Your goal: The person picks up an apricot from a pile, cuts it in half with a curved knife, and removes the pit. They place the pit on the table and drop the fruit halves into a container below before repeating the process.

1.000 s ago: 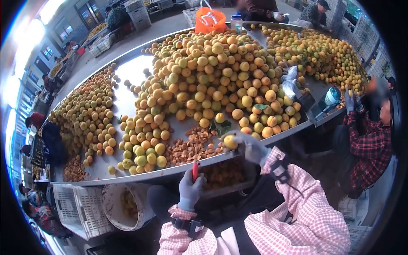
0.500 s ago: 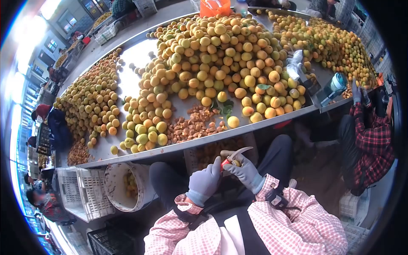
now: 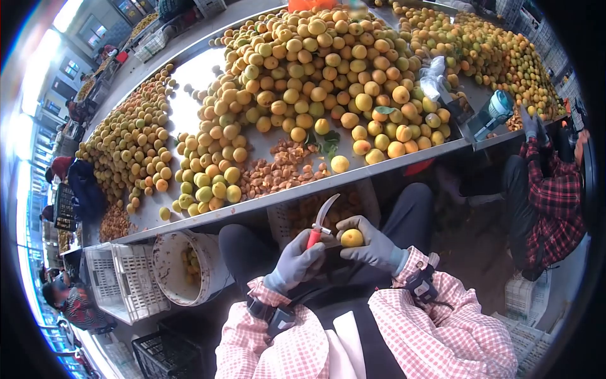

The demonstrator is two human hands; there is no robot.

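My left hand, in a grey glove, is closed around the red handle of a curved knife; the blade points up. Close beside it, my right hand, gloved too, grips a yellow apricot between thumb and fingers. The knife and the fruit are apart. Both hands are above my lap, in front of a crate of apricot pieces partly hidden under the table edge. Beyond them, brown pits lie heaped on the metal table near a large pile of apricots.
A white bucket with fruit inside and white plastic crates stand at my left. A black crate is below them. To the right are a teal cup, a plastic bag and a co-worker in a plaid shirt.
My hands have drawn apart and lowered slightly. The knife now points upward in my left hand, and the apricot shows clearly in my right. The view has shifted a little.
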